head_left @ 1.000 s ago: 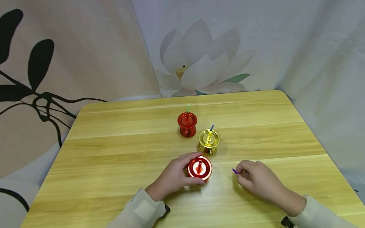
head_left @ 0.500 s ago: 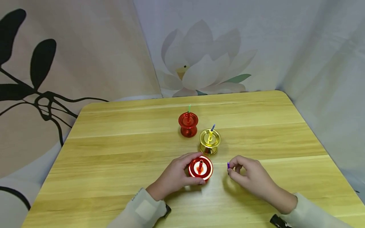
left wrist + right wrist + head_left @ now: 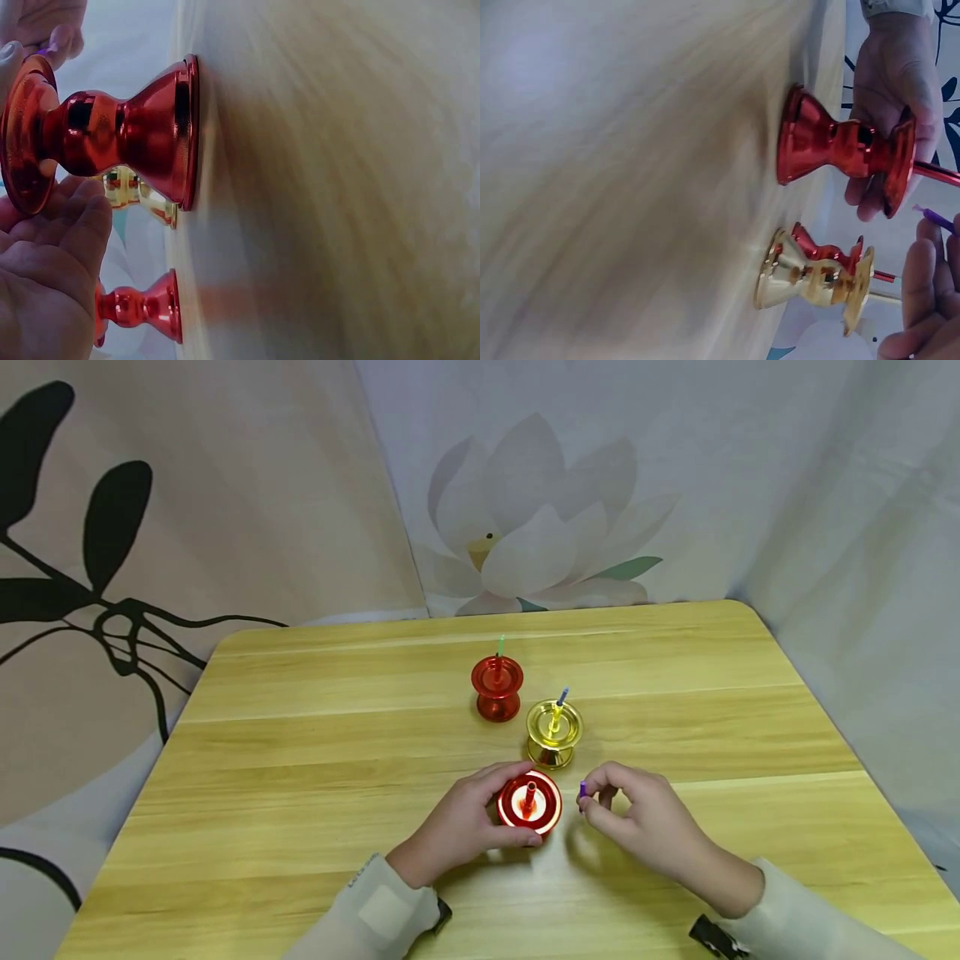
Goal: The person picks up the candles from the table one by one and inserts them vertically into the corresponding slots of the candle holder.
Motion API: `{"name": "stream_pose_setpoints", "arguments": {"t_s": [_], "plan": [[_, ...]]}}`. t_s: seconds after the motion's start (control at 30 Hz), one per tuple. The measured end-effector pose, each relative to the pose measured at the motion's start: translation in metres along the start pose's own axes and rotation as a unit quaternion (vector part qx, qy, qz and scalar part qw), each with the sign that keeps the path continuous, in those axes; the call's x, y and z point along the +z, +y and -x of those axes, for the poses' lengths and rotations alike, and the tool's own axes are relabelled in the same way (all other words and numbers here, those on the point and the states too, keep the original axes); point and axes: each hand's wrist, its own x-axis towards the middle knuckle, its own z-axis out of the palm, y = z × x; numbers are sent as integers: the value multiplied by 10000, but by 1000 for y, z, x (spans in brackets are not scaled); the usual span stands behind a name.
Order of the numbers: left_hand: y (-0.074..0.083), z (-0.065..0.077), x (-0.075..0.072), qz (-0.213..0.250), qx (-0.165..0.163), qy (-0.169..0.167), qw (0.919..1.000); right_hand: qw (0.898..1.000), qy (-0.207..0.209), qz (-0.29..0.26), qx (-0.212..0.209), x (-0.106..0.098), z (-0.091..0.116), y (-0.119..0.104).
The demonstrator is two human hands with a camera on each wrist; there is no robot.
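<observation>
My left hand [image 3: 476, 814] grips the dish rim of the nearest red metal candle holder [image 3: 529, 817], thumb on the near side and fingers on the far side. In the left wrist view this candle holder [image 3: 142, 127] stands upright on the table, its wide foot down. A bare tube rises from its dish. My right hand [image 3: 648, 814] pinches a small purple candle [image 3: 582, 793] between thumb and fingertips, just right of the dish. In the right wrist view the purple candle [image 3: 937, 220] is apart from the red tube [image 3: 936, 173], with its lower end hidden by the fingers.
A gold candle holder [image 3: 551, 756] with a slanted blue candle [image 3: 562, 697] stands just behind the left hand's fingertips. Farther back is another red candle holder [image 3: 497, 706] with a green candle [image 3: 501, 645]. The wooden table [image 3: 300, 760] meets fabric hangings [image 3: 315, 485] behind.
My right hand has moved left toward the nearest red candle holder, and the purple candle has turned from slanted to upright. My left hand keeps its hold.
</observation>
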Motion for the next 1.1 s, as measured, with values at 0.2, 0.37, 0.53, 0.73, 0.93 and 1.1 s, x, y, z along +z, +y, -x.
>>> {"name": "stream_pose_setpoints", "arguments": {"t_s": [0.2, 0.37, 0.53, 0.73, 0.93, 1.1], "plan": [[0, 0, 0, 49, 0, -11, 10000, 9995, 152, -173, -228, 3, -8, -8], [0, 0, 1, 86, 7, -16, 10000, 9987, 280, -274, -331, 5, -14, -14], [0, 0, 0, 143, -61, -57, 9999, 9977, 421, -299, -434, 7, -21, -22], [0, 0, 0, 226, -40, -87, 9997, 9968, 519, -300, -530, 9, -30, -30], [1, 0, -1, 299, -23, -123, 9995, 9967, 451, -370, -566, 11, -37, -35], [1, 0, -1, 354, -1, -152, 9993, 9978, 402, -255, -472, 12, -40, -36]]}}
